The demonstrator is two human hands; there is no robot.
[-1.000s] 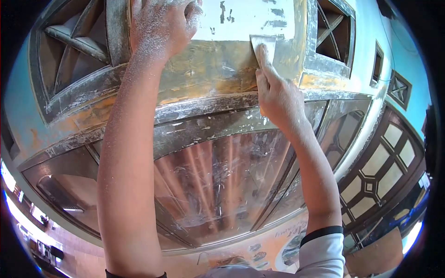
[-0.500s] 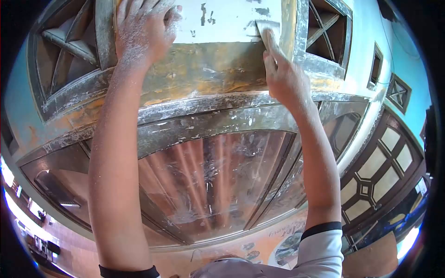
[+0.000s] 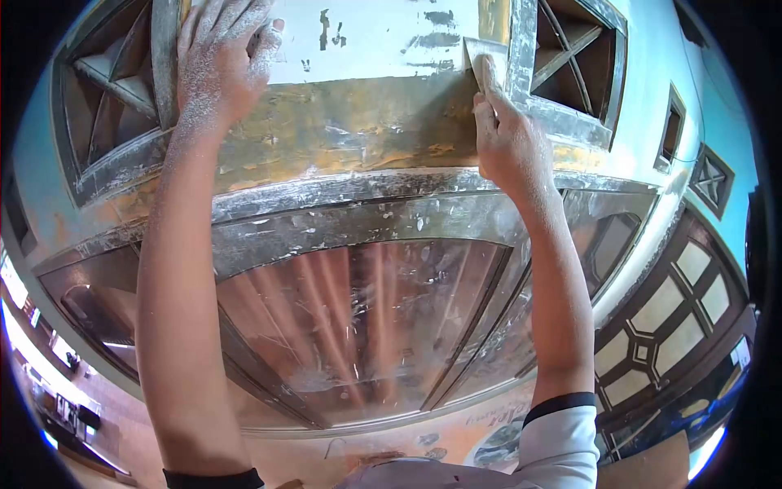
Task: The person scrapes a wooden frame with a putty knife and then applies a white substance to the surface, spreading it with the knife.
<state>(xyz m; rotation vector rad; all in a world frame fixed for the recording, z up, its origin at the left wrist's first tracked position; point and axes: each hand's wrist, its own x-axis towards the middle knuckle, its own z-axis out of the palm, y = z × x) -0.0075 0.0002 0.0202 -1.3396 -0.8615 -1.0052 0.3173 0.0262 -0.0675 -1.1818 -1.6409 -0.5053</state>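
My right hand (image 3: 513, 134) is wrapped round a putty knife (image 3: 486, 61). Its flat blade lies against the right end of a white panel (image 3: 366, 45) with dark bare patches. Dusted with white powder, my left hand (image 3: 224, 61) rests spread on the left end of that panel, with nothing visible in it. Below the panel runs a wooden beam (image 3: 326, 130) with worn yellow-brown and grey paint.
Lattice vents (image 3: 114, 81) flank the panel at left, and a matching vent (image 3: 574, 57) is at right. Beneath the beam is an arched glass window (image 3: 358, 318) with curtains behind. A panelled door (image 3: 668, 318) stands far right, beside turquoise walls (image 3: 721, 106).
The putty knife and my right hand have shifted slightly right along the panel. My left hand sits further left in view. The camera view has moved a little.
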